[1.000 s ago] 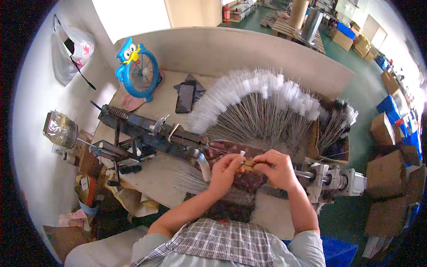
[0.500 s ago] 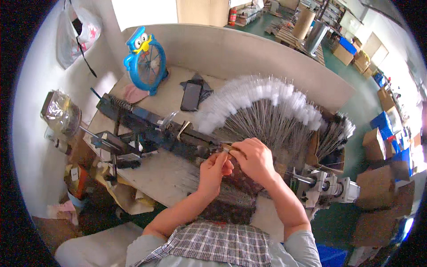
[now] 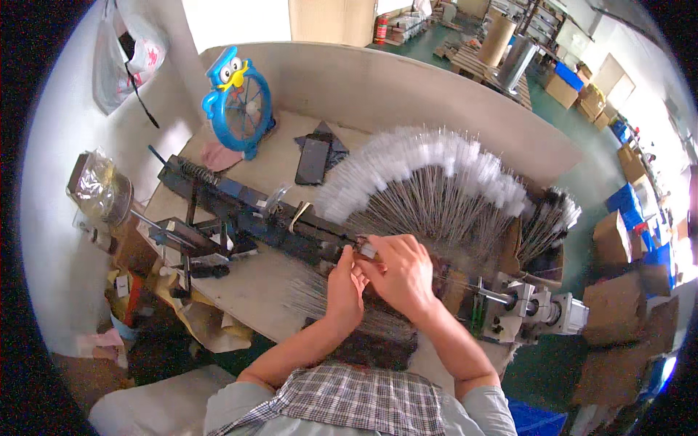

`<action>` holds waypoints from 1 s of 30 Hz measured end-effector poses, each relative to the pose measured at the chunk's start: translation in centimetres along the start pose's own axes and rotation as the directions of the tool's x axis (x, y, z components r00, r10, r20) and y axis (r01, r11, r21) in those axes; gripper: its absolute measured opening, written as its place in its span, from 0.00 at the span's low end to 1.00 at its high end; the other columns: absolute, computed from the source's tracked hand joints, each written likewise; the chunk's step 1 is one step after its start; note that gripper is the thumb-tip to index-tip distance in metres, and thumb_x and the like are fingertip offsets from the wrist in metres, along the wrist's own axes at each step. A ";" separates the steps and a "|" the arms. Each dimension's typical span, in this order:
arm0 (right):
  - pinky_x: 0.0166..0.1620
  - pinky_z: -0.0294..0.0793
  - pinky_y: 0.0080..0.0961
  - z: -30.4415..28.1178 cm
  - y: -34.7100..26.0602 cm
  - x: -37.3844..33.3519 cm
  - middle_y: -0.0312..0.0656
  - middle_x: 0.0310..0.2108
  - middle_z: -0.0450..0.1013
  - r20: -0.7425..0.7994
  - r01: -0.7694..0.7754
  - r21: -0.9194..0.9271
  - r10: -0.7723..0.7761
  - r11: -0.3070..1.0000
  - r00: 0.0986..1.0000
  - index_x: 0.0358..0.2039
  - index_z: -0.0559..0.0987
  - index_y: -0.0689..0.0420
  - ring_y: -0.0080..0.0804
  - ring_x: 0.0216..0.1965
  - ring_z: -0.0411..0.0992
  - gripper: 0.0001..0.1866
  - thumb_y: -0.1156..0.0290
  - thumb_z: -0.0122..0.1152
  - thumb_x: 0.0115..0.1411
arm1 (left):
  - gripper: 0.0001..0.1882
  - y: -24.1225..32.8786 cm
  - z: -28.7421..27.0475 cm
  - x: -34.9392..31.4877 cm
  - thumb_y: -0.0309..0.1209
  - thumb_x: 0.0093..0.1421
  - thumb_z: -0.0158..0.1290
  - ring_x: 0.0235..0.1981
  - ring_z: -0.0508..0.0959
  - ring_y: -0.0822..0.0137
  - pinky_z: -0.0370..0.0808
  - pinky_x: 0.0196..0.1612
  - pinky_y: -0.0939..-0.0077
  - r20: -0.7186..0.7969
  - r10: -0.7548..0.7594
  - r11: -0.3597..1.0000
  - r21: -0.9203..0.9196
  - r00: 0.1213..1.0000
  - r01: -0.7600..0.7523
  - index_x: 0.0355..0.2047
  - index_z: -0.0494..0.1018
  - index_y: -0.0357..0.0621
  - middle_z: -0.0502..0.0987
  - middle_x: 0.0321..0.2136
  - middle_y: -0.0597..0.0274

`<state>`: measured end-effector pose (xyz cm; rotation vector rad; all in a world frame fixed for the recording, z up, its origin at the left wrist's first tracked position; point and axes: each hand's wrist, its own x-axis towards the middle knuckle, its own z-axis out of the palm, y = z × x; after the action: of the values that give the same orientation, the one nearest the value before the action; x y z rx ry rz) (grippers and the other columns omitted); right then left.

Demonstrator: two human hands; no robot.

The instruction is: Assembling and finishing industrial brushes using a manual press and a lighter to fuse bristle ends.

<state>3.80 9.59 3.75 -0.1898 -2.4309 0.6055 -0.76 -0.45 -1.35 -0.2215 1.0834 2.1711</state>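
Note:
My left hand [image 3: 345, 287] and my right hand [image 3: 398, 269] meet at the right end of a long dark metal fixture [image 3: 254, 211]. The right hand's thumb and fingers are pressed together beside a small whitish piece [image 3: 367, 251] at the fixture's end. Closed fingers of my left hand touch the right hand from the left; what they pinch is hidden. Just beyond, a wide fan of white-bristled wire brushes [image 3: 436, 167] lies with its thin stems pointing toward me. Loose thin wires [image 3: 309, 294] lie left of my left hand.
On the right stands a silver motor unit with a shaft [image 3: 534, 309]. Behind it, a carton holds dark brushes [image 3: 549, 225]. A phone [image 3: 313, 161] and a blue cartoon-shaped fan [image 3: 241, 109] sit at the back left. A low curved panel [image 3: 407, 80] borders the table.
My right hand has moved a little left and lower, its fingers turning over the fixture's end. My left hand has shifted slightly, its fingers now closer to the right hand.

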 end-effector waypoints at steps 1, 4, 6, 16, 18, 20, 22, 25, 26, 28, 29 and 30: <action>0.39 0.69 0.32 0.6 -0.2 -0.1 0.39 0.30 0.75 -0.008 -0.011 -0.034 0.010 0.999 1.000 0.32 0.79 0.57 0.37 0.35 0.71 0.14 0.68 0.64 0.44 | 0.19 0.0 0.1 -0.1 0.47 0.63 0.40 0.38 0.74 0.68 0.70 0.43 0.71 0.034 0.019 0.999 -0.038 0.999 -0.018 0.39 0.69 0.44 0.75 0.35 0.63; 0.40 0.68 0.32 0.3 0.1 -0.4 0.36 0.32 0.74 -0.033 -0.016 -0.096 0.013 0.995 0.999 0.33 0.79 0.55 0.35 0.37 0.70 0.15 0.68 0.65 0.42 | 0.14 -0.3 -0.6 -0.1 0.41 0.62 0.44 0.38 0.73 0.70 0.70 0.43 0.73 0.116 0.050 0.996 -0.078 0.992 -0.041 0.38 0.69 0.44 0.74 0.36 0.65; 0.40 0.67 0.31 -0.3 0.6 -0.8 0.34 0.33 0.74 -0.079 0.004 -0.100 -0.012 0.995 0.997 0.33 0.79 0.55 0.34 0.37 0.70 0.15 0.68 0.65 0.41 | 0.11 -0.3 -0.4 -0.2 0.37 0.62 0.45 0.38 0.73 0.71 0.70 0.43 0.73 0.164 0.056 0.996 -0.083 0.985 -0.043 0.38 0.70 0.44 0.74 0.35 0.66; 0.41 0.68 0.31 -1.2 1.6 -1.3 0.32 0.32 0.73 -0.060 0.114 -0.086 -0.120 0.990 0.991 0.30 0.80 0.50 0.33 0.37 0.70 0.11 0.69 0.65 0.42 | 0.06 -0.5 0.9 -0.3 0.28 0.56 0.50 0.32 0.74 0.72 0.72 0.41 0.73 0.035 0.134 0.991 -0.020 0.990 -0.133 0.34 0.69 0.42 0.74 0.30 0.65; 0.41 0.68 0.31 -1.7 2.1 -1.8 0.32 0.32 0.73 -0.056 0.113 -0.087 -0.118 0.990 0.991 0.30 0.80 0.51 0.33 0.37 0.70 0.11 0.69 0.65 0.42 | 0.06 -0.5 1.2 -0.6 0.27 0.56 0.51 0.32 0.74 0.72 0.72 0.40 0.73 0.030 0.139 0.990 -0.020 0.990 -0.139 0.34 0.69 0.42 0.74 0.30 0.65; 0.41 0.68 0.31 -1.7 2.3 -1.9 0.33 0.32 0.73 -0.049 0.112 -0.086 -0.116 0.990 0.992 0.30 0.80 0.51 0.34 0.37 0.70 0.11 0.69 0.65 0.42 | 0.05 -0.6 1.4 -0.8 0.26 0.57 0.50 0.33 0.74 0.74 0.71 0.39 0.77 0.051 0.135 0.990 -0.037 0.990 -0.133 0.34 0.70 0.41 0.74 0.32 0.64; 0.41 0.68 0.32 -1.5 1.9 -1.7 0.31 0.34 0.73 -0.046 0.131 -0.054 -0.133 0.990 0.990 0.35 0.79 0.48 0.34 0.38 0.69 0.14 0.68 0.63 0.44 | 0.05 -0.9 0.7 -0.4 0.27 0.56 0.51 0.32 0.74 0.73 0.72 0.39 0.75 0.048 0.136 0.990 -0.049 0.990 -0.134 0.34 0.69 0.42 0.74 0.32 0.64; 0.41 0.68 0.32 -0.8 1.0 -1.1 0.33 0.34 0.73 -0.003 0.113 -0.050 -0.113 0.992 0.994 0.36 0.78 0.49 0.34 0.39 0.69 0.14 0.68 0.62 0.45 | 0.05 -0.5 0.7 -0.4 0.28 0.56 0.51 0.33 0.74 0.73 0.72 0.39 0.74 0.060 0.131 0.989 -0.073 0.990 -0.127 0.33 0.69 0.44 0.73 0.31 0.66; 0.41 0.68 0.32 -0.7 0.9 -1.0 0.33 0.34 0.73 0.024 0.107 -0.058 -0.106 0.993 0.994 0.36 0.78 0.49 0.34 0.39 0.69 0.14 0.68 0.62 0.45 | 0.05 -0.3 0.7 -0.4 0.29 0.56 0.50 0.34 0.73 0.73 0.71 0.39 0.75 0.074 0.124 0.989 -0.087 0.990 -0.117 0.33 0.69 0.44 0.73 0.31 0.66; 0.41 0.68 0.32 -0.9 1.1 -0.9 0.33 0.34 0.73 0.036 0.112 -0.052 -0.110 0.992 0.993 0.36 0.79 0.49 0.34 0.39 0.69 0.14 0.68 0.61 0.45 | 0.04 -0.6 0.7 -0.5 0.29 0.57 0.50 0.35 0.73 0.73 0.71 0.40 0.76 0.074 0.108 0.986 -0.133 0.991 -0.097 0.32 0.69 0.45 0.73 0.31 0.67; 0.41 0.68 0.31 -1.0 1.3 -0.9 0.33 0.35 0.73 0.027 0.104 -0.045 -0.103 0.994 0.994 0.36 0.79 0.49 0.33 0.39 0.69 0.14 0.68 0.62 0.45 | 0.04 -0.6 0.7 -0.5 0.30 0.57 0.49 0.36 0.73 0.73 0.71 0.40 0.76 0.079 0.086 0.983 -0.171 0.993 -0.071 0.32 0.69 0.46 0.73 0.30 0.67; 0.41 0.68 0.31 -1.1 1.3 -0.9 0.33 0.35 0.73 0.018 0.093 -0.040 -0.092 0.995 0.996 0.35 0.79 0.50 0.33 0.39 0.69 0.13 0.68 0.62 0.46 | 0.04 -0.7 0.5 -0.6 0.30 0.57 0.49 0.36 0.73 0.73 0.71 0.40 0.76 0.076 0.089 0.981 -0.177 0.993 -0.074 0.32 0.69 0.46 0.73 0.30 0.67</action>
<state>5.16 10.86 3.43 -0.0890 -2.4542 0.5187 0.17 -0.05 -1.18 -0.1653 0.8705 2.3290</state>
